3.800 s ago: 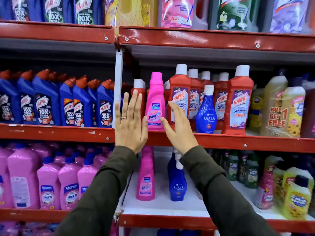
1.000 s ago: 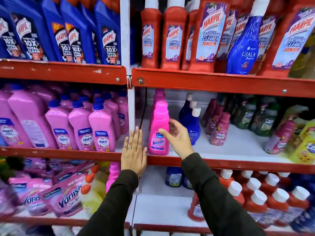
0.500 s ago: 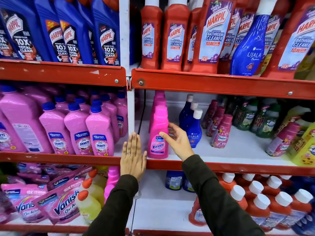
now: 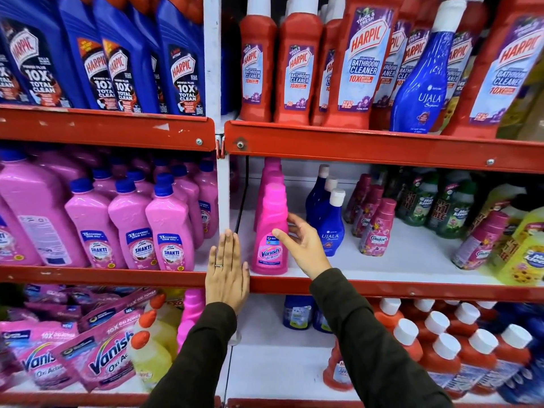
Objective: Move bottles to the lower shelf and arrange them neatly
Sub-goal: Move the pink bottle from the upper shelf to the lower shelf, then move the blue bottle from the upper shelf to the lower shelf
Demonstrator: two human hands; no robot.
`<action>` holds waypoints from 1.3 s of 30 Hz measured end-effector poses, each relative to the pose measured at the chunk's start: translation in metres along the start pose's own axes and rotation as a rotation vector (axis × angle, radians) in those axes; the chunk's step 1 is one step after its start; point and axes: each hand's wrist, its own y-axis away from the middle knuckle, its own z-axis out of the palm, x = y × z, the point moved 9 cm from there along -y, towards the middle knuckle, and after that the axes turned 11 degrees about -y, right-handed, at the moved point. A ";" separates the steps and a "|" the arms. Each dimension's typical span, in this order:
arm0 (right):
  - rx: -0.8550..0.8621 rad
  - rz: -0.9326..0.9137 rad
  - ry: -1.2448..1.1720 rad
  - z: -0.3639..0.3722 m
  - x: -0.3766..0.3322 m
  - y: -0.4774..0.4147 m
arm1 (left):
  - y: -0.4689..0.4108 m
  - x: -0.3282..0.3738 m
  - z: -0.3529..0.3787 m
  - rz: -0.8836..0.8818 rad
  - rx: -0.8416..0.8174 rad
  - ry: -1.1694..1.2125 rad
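Observation:
A pink Vanish bottle (image 4: 270, 231) stands upright at the front of the middle shelf (image 4: 382, 288), heading a row of like pink bottles (image 4: 272, 167). My right hand (image 4: 300, 245) rests against its right side, thumb on the label and fingers loosely spread, not clasping it. My left hand (image 4: 226, 269) lies flat, fingers together, on the red shelf edge just left of the bottle. Three blue Ujala bottles (image 4: 331, 228) stand in a row to the right. One more blue Ujala bottle (image 4: 421, 83) stands on the shelf above among red Harpic bottles (image 4: 297, 66).
Pink Shakti bottles (image 4: 173, 231) fill the bay to the left of the white upright (image 4: 222, 187). Comfort bottles (image 4: 378, 231) and green and yellow bottles stand further right. Below are Vanish pouches (image 4: 103, 357) and red white-capped bottles (image 4: 441, 348). White shelf board (image 4: 412, 260) shows in front of the Comfort bottles.
The pink Vanish bottle went from the upper shelf down to the middle shelf. Over the last second my right hand has loosened on it and slid to its right side.

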 end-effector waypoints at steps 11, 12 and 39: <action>0.086 -0.086 0.030 -0.016 -0.013 0.018 | 0.000 0.000 -0.009 0.006 -0.026 0.023; 0.106 -0.110 0.045 -0.022 -0.018 0.022 | 0.000 0.000 -0.011 -0.003 -0.030 0.031; 0.235 -0.352 0.374 -0.185 -0.280 -0.037 | -0.219 0.157 -0.190 0.118 0.371 0.012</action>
